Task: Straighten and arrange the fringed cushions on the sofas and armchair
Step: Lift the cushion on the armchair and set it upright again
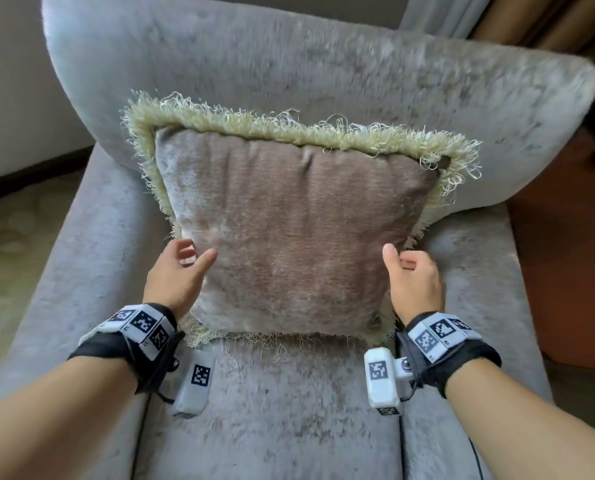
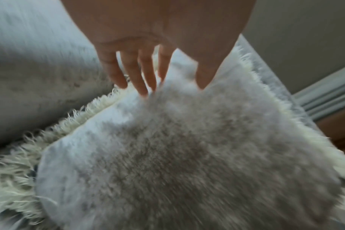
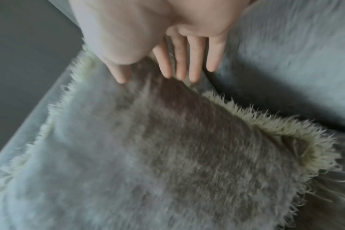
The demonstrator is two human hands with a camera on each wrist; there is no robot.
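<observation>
A square brown-grey velvet cushion (image 1: 296, 230) with a pale green fringe stands on the seat of a grey armchair (image 1: 289, 74) and leans on its backrest. My left hand (image 1: 200, 254) holds the cushion's lower left edge, thumb on the front face and fingers behind the edge. My right hand (image 1: 400, 258) holds the lower right edge the same way. In the left wrist view my left hand (image 2: 173, 74) pinches the blurred cushion (image 2: 187, 155). The right wrist view has my right hand (image 3: 144, 77) on the cushion (image 3: 148, 155).
The armchair's padded arms (image 1: 81, 271) rise on both sides of the seat (image 1: 289, 410). A patterned carpet (image 1: 12, 254) lies to the left and a wooden floor (image 1: 566, 254) to the right. A curtain (image 1: 445, 12) hangs behind the chair.
</observation>
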